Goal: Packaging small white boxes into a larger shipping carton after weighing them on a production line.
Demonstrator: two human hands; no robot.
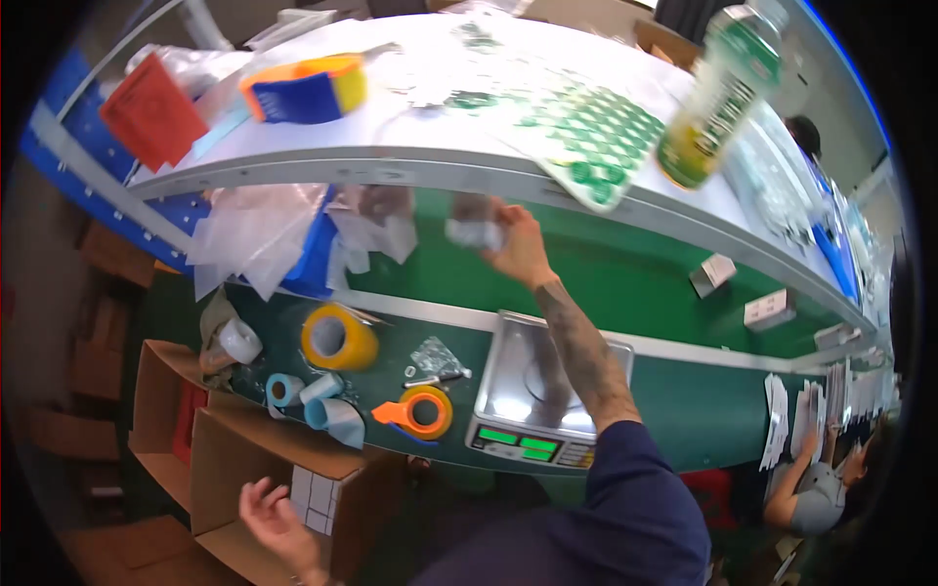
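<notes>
My right hand (520, 249) reaches forward under the raised shelf, fingers closed on a small white box (474, 232) that is blurred by motion. Its forearm passes over a digital scale (532, 391) with lit green displays. My left hand (277, 523) is low on the left, fingers loosely apart and nothing in them. It hovers at the open cardboard carton (239, 469), beside small white boxes (315, 500) packed in rows there. More small white boxes (713, 274) stand on the green surface under the shelf at right.
Rolls of yellow tape (339, 337), an orange tape dispenser (422, 412) and pale blue rolls (334, 415) lie left of the scale. Clear plastic bags (259, 234) hang at far left. Overhead, the white shelf (440, 166) carries green round stickers (596, 137) and a bottle (723, 93). A co-worker (821, 493) sits at right.
</notes>
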